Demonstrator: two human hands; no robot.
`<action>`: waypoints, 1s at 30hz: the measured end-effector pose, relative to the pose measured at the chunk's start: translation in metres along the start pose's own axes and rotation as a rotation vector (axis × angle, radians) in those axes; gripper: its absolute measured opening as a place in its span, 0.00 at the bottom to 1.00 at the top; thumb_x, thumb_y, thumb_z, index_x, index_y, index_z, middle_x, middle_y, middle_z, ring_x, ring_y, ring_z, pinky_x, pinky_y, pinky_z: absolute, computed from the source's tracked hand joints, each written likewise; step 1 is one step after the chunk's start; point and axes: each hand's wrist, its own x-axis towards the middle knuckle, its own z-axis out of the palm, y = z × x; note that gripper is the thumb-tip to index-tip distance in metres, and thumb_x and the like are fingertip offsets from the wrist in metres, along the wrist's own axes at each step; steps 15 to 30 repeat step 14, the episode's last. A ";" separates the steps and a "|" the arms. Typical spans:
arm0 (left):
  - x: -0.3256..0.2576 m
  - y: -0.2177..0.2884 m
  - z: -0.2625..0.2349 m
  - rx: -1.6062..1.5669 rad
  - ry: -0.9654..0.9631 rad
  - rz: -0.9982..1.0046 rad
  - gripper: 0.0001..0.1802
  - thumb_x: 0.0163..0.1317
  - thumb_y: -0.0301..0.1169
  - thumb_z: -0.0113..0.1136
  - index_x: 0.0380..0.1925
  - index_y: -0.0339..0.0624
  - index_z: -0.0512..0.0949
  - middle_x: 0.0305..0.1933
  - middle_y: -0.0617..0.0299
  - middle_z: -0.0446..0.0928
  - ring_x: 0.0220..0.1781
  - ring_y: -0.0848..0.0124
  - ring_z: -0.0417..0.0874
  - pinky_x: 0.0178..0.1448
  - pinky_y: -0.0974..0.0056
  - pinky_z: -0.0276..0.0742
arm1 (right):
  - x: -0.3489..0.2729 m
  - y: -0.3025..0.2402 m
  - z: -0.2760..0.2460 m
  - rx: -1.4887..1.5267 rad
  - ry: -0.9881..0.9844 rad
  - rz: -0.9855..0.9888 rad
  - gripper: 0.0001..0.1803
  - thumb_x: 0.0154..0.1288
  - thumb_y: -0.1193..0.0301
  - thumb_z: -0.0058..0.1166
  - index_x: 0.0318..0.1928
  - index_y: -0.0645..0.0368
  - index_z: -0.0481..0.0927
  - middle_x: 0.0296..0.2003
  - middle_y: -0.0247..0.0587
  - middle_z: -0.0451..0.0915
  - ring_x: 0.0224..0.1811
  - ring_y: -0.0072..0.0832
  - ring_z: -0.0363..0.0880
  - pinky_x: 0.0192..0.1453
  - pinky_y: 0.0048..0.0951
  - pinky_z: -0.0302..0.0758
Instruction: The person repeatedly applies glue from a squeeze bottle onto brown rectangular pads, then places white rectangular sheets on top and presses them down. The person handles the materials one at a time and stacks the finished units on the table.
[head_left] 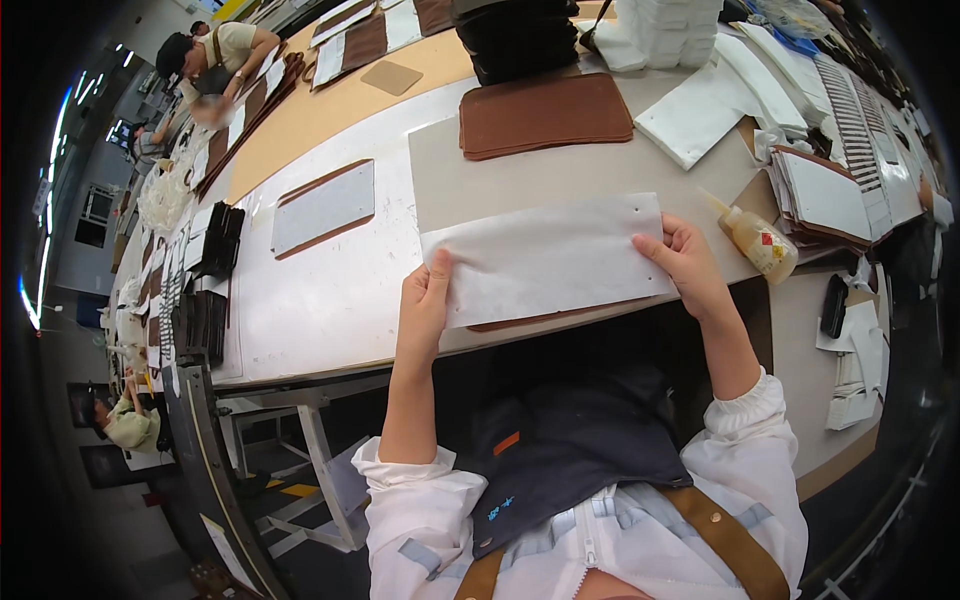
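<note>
A white rectangular sheet (550, 258) with small holes near its corners is stretched between my two hands over the table's front edge. My left hand (426, 305) pinches its left end with the thumb on top. At the other end, my right hand (686, 262) grips the upper right edge, thumb also on top. Under the sheet, a strip of a brown panel (560, 316) shows along the near side; the rest is covered. Beyond my hands lies a stack of brown rounded panels (545, 115). To the left, a pale sheet (325, 208) rests on another brown panel.
A squeeze bottle with yellowish liquid (762, 245) leans right of my right hand. White sheets (700, 110) and a pile of panels (822, 195) lie farther right. A black stack (515, 40) stands at the back. Co-workers (222, 60) are at the far left.
</note>
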 end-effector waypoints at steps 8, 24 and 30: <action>-0.015 0.007 0.006 -0.078 -0.102 -0.062 0.23 0.77 0.43 0.51 0.51 0.30 0.78 0.33 0.68 0.80 0.33 0.85 0.75 0.39 0.76 0.70 | -0.004 0.009 -0.011 -0.040 0.087 0.027 0.15 0.71 0.71 0.58 0.53 0.68 0.80 0.40 0.38 0.86 0.38 0.16 0.83 0.44 0.19 0.79; -0.026 -0.003 0.001 0.390 -0.014 0.080 0.30 0.74 0.33 0.56 0.73 0.41 0.62 0.40 0.66 0.83 0.41 0.84 0.78 0.47 0.76 0.72 | -0.006 0.014 -0.010 -0.126 0.098 -0.019 0.16 0.72 0.72 0.56 0.56 0.68 0.78 0.43 0.42 0.86 0.40 0.20 0.84 0.47 0.22 0.80; -0.026 -0.003 0.001 0.390 -0.014 0.080 0.30 0.74 0.33 0.56 0.73 0.41 0.62 0.40 0.66 0.83 0.41 0.84 0.78 0.47 0.76 0.72 | -0.006 0.014 -0.010 -0.126 0.098 -0.019 0.16 0.72 0.72 0.56 0.56 0.68 0.78 0.43 0.42 0.86 0.40 0.20 0.84 0.47 0.22 0.80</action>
